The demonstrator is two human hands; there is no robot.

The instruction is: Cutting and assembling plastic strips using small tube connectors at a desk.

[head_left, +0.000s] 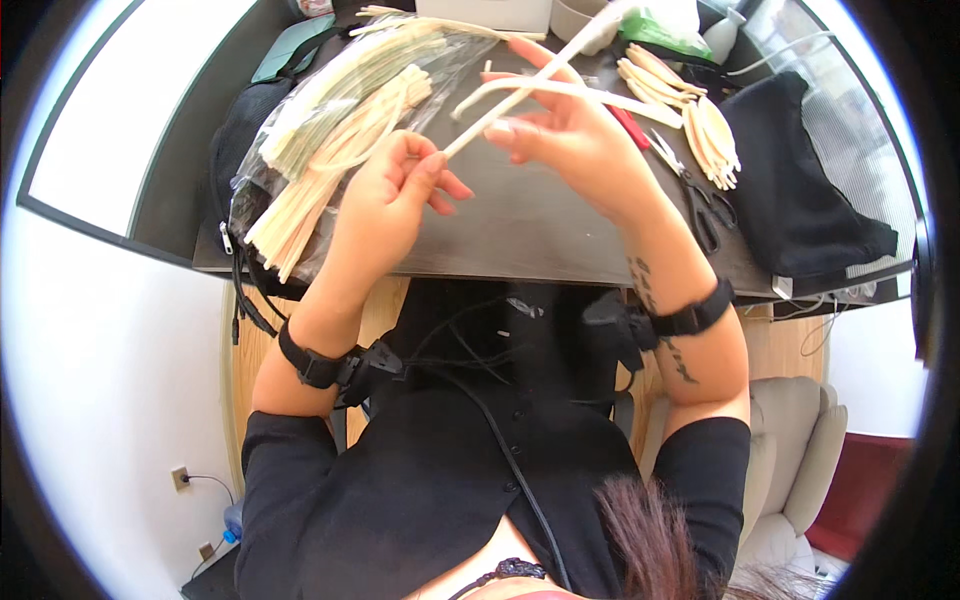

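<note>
My left hand point(392, 190) is closed in a pinch on the lower end of a long, straight cream stem point(530, 85), which looks like a fuzzy chenille stem. The stem slants up to the right, past the fingers of my right hand point(575, 130). A second cream stem point(610, 97), bent near its left end, lies across that hand, seemingly lodged among its curled, partly spread fingers. The thumb is close to the slanted stem; contact is unclear. Left of my left hand, bundled cream stems point(300, 220) and pale green stems point(340, 95) lie in and on a clear plastic bag point(465, 60).
Cream petal-shaped loops point(708, 140) sit in groups on the dark desk point(520, 235), beside black-handled scissors point(705, 205) and a red-handled tool point(630, 127). Black cloth point(795, 180) covers the right side. A pale bowl point(585, 25) and green-and-white bag point(665, 25) stand at the back.
</note>
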